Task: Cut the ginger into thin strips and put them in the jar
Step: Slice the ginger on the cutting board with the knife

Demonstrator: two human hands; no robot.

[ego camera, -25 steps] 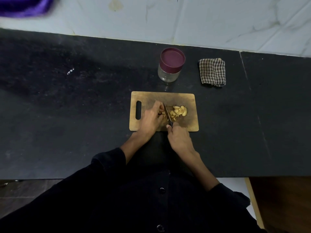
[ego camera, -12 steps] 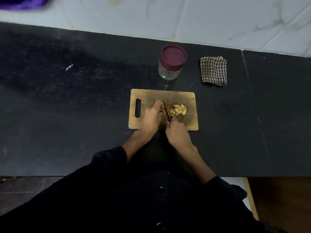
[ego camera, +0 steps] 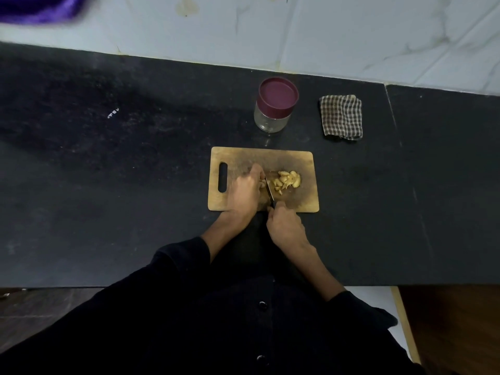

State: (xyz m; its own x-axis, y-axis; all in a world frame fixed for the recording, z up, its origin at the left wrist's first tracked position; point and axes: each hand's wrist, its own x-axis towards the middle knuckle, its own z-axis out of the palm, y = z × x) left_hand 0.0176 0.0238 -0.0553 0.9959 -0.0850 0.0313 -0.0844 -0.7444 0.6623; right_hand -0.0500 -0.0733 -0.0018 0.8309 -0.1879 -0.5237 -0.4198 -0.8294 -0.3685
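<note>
Ginger, cut pieces: a small heap of pale yellow chunks and slivers, uneven in shape, lying on the right half of the cutting board, just right of the knife blade.
Ginger, uncut piece: only a small pale bit shows at the fingertips of the left hand, just left of the blade; its full shape is hidden by the hand.
Cutting board: a worn wooden rectangle with rounded corners and a slot handle at its left end, lying flat on the counter near the front edge.
Knife: a thin dark blade, tip pointing away from the person, standing between the held piece and the heap of cut pieces.
Left hand: palm down on the board, fingers curled over the uncut ginger; its grip holds that piece down.
Right hand: at the near edge of the board, its grip closed around the knife handle, which is mostly hidden inside the fist.
Jar: clear glass with a maroon lid on, standing upright behind the board, apart from it; it looks empty.
Cloth: a folded brown and white checked cloth, to the right of the jar.
Counter: black, speckled stone, backed by pale marbled wall tiles.
Person: dark long sleeves and a dark buttoned garment fill the lower part of the view.
</note>
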